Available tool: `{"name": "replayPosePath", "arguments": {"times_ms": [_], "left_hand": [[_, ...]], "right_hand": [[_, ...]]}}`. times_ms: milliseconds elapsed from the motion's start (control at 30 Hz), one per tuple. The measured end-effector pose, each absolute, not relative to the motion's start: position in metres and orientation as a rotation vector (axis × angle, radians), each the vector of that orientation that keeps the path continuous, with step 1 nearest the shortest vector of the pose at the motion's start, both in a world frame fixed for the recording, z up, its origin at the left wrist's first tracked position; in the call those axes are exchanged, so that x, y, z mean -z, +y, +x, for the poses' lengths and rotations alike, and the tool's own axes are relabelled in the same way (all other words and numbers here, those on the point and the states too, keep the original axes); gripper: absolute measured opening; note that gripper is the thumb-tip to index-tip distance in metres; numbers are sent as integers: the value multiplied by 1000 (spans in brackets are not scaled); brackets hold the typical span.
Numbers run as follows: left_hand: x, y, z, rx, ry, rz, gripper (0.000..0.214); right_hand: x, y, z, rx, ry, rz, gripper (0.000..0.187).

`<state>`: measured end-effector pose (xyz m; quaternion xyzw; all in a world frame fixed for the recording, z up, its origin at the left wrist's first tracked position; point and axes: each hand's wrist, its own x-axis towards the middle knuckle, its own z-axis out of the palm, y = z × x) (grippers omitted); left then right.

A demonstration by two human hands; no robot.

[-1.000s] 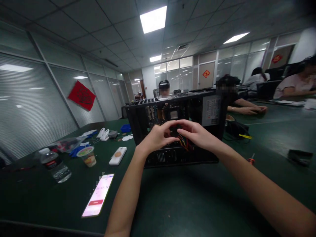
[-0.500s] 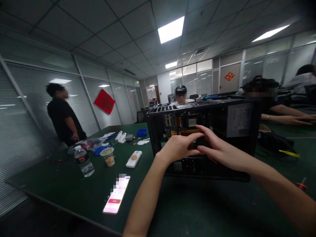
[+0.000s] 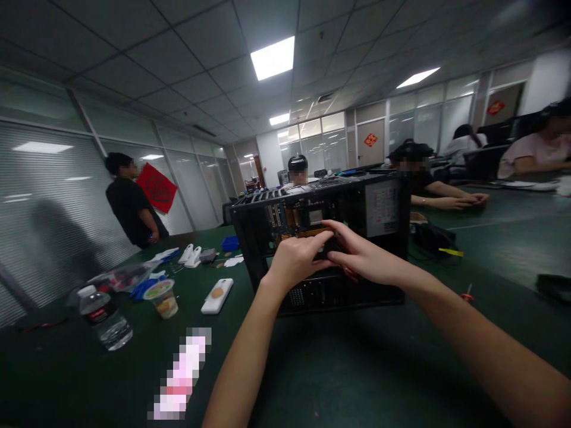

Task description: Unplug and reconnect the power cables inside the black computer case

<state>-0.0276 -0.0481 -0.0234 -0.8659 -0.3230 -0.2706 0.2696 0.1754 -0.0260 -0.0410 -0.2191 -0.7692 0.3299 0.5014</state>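
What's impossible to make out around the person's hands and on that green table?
From the head view:
Whatever the left hand and right hand may hold: hidden by the hands themselves.
Print on the white label in the computer case: too small and blurred.
Phone screen: masked by pixel blocks.
Black object at far right: cut off by the picture's edge.

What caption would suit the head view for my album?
Left hand and right hand close together at an open computer case on a green table.

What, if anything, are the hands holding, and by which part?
It can't be told: the left hand and right hand are close together at the open computer case, but it's too dark between them.
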Motion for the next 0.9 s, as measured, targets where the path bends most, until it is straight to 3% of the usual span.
{"name": "replayPosePath", "arguments": {"times_ms": [133,533,767,900], "left_hand": [[28,-45,-20,756,-837,-2128,24],[46,-28,-25,1274,-875,-2039,19],[57,-11,-27,1436,-1026,-2080,20],[68,1,-24,1365,-1132,-2246,20]], "right_hand": [[42,-16,169,-727,-1816,-593,63],[38,-13,167,-622,-1838,-628,46],[45,-5,175,277,-2154,-714,42],[56,5,167,414,-2268,-951,37]]}}
